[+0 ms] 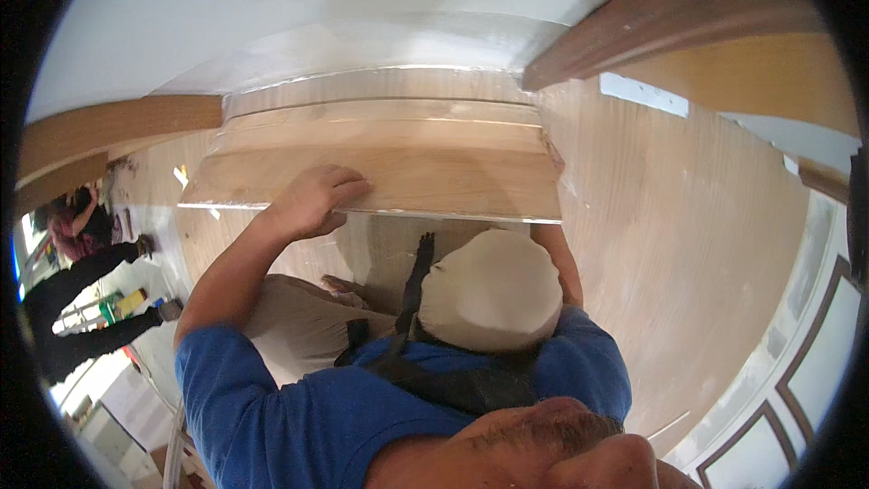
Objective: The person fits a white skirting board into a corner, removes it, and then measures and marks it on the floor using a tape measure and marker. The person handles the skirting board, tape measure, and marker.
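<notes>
A wide light-brown wooden board (425, 172) lies across in front of me, its near edge raised off the floor. My left hand (317, 199) is closed on that near edge left of its middle, fingers over the top face and thumb below. The right forearm (558, 263) runs up to the board's near right corner and passes under it. The board hides my right hand, so its fingers do not show. Along the board's far side runs a seam with a narrower wooden strip (389, 110).
A wooden post (127, 118) stands left of the board, a darker wooden post (670, 14) right of it. A white wall (299, 0) rises behind. My bent knee (493, 290) is close to the near edge. People in dark trousers (90, 272) are at far left among tools.
</notes>
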Motion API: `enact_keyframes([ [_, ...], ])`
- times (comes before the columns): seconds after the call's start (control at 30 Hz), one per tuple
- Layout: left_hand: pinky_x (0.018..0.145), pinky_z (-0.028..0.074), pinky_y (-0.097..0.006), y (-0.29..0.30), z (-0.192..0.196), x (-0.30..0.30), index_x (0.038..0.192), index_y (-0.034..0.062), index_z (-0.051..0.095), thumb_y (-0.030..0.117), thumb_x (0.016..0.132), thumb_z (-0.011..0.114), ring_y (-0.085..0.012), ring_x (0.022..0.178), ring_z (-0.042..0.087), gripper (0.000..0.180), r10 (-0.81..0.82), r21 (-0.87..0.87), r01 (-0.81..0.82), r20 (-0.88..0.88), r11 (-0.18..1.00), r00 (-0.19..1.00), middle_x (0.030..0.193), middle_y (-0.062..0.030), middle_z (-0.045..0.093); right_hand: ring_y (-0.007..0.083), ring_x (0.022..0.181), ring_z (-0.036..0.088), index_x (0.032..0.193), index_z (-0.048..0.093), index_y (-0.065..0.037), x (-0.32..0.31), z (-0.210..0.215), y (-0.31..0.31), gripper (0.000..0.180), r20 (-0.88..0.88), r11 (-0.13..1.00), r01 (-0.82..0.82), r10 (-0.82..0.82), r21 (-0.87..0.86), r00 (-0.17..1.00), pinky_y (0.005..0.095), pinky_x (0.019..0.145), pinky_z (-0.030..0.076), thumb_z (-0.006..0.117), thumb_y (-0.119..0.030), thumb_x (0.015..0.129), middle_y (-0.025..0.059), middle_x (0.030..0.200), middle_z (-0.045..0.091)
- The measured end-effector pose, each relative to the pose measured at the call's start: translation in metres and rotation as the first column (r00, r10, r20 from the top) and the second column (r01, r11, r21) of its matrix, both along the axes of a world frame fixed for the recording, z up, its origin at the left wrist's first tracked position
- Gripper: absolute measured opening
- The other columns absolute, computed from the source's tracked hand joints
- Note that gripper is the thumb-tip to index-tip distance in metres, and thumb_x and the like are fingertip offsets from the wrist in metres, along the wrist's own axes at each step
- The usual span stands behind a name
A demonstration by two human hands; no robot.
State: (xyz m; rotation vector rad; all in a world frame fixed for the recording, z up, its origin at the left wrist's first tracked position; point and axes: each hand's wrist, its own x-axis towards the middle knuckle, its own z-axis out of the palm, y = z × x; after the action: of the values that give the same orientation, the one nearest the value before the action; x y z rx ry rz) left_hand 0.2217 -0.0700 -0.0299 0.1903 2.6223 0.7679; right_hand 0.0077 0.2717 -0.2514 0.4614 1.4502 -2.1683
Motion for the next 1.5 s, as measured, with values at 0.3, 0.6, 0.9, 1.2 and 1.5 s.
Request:
enact_keyframes([
  [0.3, 0.104, 0.049, -0.044, 0.011, -0.009, 0.003, 0.133, 0.0106, 0.058, 0.001, 0.064, 0.076, -0.0357, 0.123, 0.057, 0.071, -0.063, -0.047, 0.066, 0.073, 0.997, 0.995, 0.138, -0.0141, 0.057, 0.0130, 0.082, 0.064, 0.109, 0.069, 0.001, -0.002, 0.018, -0.006, 0.035, 0.113, 0.998, -0.018, 0.025, -0.061, 0.993, 0.0317, 0.071, 0.054, 0.053, -0.030, 0.105, 0.0060, 0.096, 0.069],
  [0.6, 0.099, 0.052, -0.044, 0.010, 0.013, -0.006, 0.132, 0.0069, 0.061, -0.005, 0.069, 0.065, -0.0368, 0.122, 0.059, 0.064, -0.032, -0.085, 0.037, 0.056, 0.996, 0.998, 0.141, -0.0176, 0.056, 0.0212, 0.097, 0.067, 0.118, 0.067, 0.004, -0.005, 0.009, -0.022, 0.036, 0.061, 0.975, 0.180, -0.173, -0.132, 0.983, 0.0331, 0.082, 0.053, 0.050, -0.025, 0.105, 0.0097, 0.110, 0.071],
  [0.9, 0.091, 0.055, -0.045, -0.003, 0.051, -0.022, 0.133, 0.0082, 0.061, -0.007, 0.070, 0.060, -0.0410, 0.113, 0.062, 0.066, 0.050, -0.049, -0.043, 0.147, 0.998, 0.988, 0.135, -0.0179, 0.061, 0.0211, 0.111, 0.064, 0.132, 0.062, 0.004, 0.000, 0.007, 0.003, 0.037, -0.010, 0.994, -0.107, 0.108, 0.017, 0.994, 0.0308, 0.095, 0.051, 0.053, -0.014, 0.101, 0.0121, 0.124, 0.068],
  [1.2, 0.097, 0.053, -0.040, -0.006, 0.074, -0.018, 0.133, 0.0063, 0.061, -0.011, 0.071, 0.058, -0.0390, 0.115, 0.063, 0.064, 0.172, -0.125, -0.141, 0.297, 0.982, 0.939, 0.128, -0.0200, 0.064, 0.0063, 0.080, 0.059, 0.135, 0.063, -0.005, 0.011, -0.004, -0.004, 0.037, -0.057, 0.969, -0.228, 0.234, 0.096, 0.971, 0.0230, 0.068, 0.049, 0.059, -0.022, 0.103, 0.0018, 0.105, 0.070],
  [1.5, 0.089, 0.054, -0.038, -0.020, 0.069, -0.026, 0.128, 0.0050, 0.064, -0.011, 0.084, 0.057, -0.0358, 0.108, 0.068, 0.047, 0.289, -0.040, -0.287, 0.177, 0.957, 0.941, 0.121, -0.0216, 0.068, 0.0106, 0.083, 0.064, 0.140, 0.057, -0.003, 0.018, -0.013, -0.016, 0.041, -0.056, 0.984, -0.172, 0.169, -0.055, 0.984, 0.0265, 0.069, 0.053, 0.056, -0.023, 0.105, 0.0029, 0.100, 0.070],
])
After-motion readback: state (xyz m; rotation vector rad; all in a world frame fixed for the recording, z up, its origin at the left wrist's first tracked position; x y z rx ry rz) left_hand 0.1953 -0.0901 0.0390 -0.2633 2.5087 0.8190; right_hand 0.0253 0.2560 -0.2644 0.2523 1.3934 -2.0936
